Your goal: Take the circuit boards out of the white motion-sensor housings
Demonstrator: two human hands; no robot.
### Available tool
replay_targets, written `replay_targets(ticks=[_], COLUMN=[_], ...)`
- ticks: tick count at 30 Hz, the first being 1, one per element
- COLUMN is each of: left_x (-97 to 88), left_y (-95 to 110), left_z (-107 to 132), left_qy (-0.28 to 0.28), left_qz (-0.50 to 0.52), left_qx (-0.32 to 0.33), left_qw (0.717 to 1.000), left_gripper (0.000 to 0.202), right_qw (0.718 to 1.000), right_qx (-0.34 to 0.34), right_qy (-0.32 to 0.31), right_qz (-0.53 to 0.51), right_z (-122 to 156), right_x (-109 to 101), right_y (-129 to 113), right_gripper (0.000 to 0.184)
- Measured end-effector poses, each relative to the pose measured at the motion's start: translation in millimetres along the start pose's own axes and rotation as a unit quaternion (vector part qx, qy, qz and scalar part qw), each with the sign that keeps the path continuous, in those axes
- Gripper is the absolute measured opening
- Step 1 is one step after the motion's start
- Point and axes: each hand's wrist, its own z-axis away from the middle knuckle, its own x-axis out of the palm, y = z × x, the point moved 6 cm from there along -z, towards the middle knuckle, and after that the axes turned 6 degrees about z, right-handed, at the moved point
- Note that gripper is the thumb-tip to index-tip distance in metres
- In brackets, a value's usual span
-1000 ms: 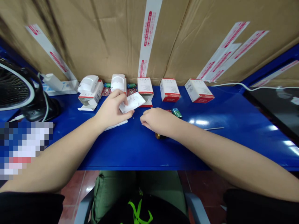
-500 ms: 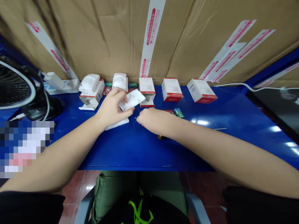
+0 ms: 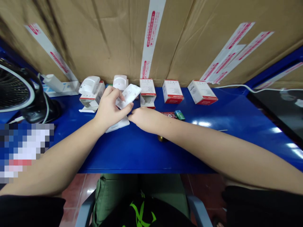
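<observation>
Between the thumb and fingers of my left hand (image 3: pixel 110 104) is a white plastic housing part (image 3: pixel 129 95), tilted up over the blue table (image 3: pixel 132 151). A second flat white piece (image 3: pixel 118 125) lies on the table under that hand. My right hand (image 3: pixel 144 119) is closed just to the right, its fingertips close to the held part's lower edge. What its curled fingers hold, if anything, is hidden. Partly behind my right wrist are a red printed packet (image 3: pixel 169 114) and a green battery (image 3: pixel 180 115). A small brass-coloured object (image 3: pixel 161 138) shows below my right forearm.
Along the back stand several red-and-white boxes (image 3: pixel 173 91), two at the left topped with white domed sensors (image 3: pixel 90 84). A black fan (image 3: pixel 30 104) and a white power strip (image 3: pixel 59 90) occupy the left. A cardboard sheet (image 3: pixel 113 41) walls off the back.
My right hand has shifted left, closer to the white housing part. My left hand has tilted that part more upright and moved it slightly left.
</observation>
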Motion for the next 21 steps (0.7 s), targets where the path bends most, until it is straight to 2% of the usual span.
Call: replay_targets(ticks=[3, 5, 7, 9, 11, 13, 16, 19, 21], left_x=[1.7, 7.4, 18.6, 33.1, 47.1, 58.3, 64.9, 55.1, 40.3], left_y=[3, 8, 17, 29, 40, 48, 55, 58, 54], left_z=[0, 2, 8, 17, 27, 34, 38, 35, 27], left_qy=[-0.029, -0.070, -0.131, -0.196, -0.241, -0.267, -0.285, -0.283, -0.264], left_qz=[0.004, 0.008, 0.017, 0.025, 0.014, -0.017, -0.047, -0.058, -0.064], left_qx=[-0.002, 0.006, 0.024, 0.046, 0.058, 0.053, 0.038, 0.043, 0.042], left_qw=[1.000, 0.998, 0.991, 0.979, 0.969, 0.962, 0.957, 0.956, 0.962], left_gripper=[0.027, 0.026, 0.025, 0.026, 0.027, 0.030, 0.047, 0.059, 0.048], right_qw=[0.998, 0.994, 0.983, 0.956, 0.925, 0.903, 0.898, 0.911, 0.918], right_qx=[0.045, 0.061, 0.060, 0.066, 0.074, 0.073, 0.046, 0.016, 0.001], right_qy=[-0.034, -0.026, 0.032, 0.107, 0.153, 0.172, 0.183, 0.190, 0.188], right_qz=[-0.033, -0.084, -0.168, -0.264, -0.339, -0.387, -0.397, -0.366, -0.350], right_z=[13, 31, 53, 75, 88, 92, 82, 68, 62], right_x=[0, 0, -4, -6, -3, 3, 9, 11, 14], right_y=[13, 27, 42, 57, 67, 67, 52, 35, 26], right_gripper=[0.028, 0.019, 0.017, 0.014, 0.009, 0.006, 0.008, 0.015, 0.018])
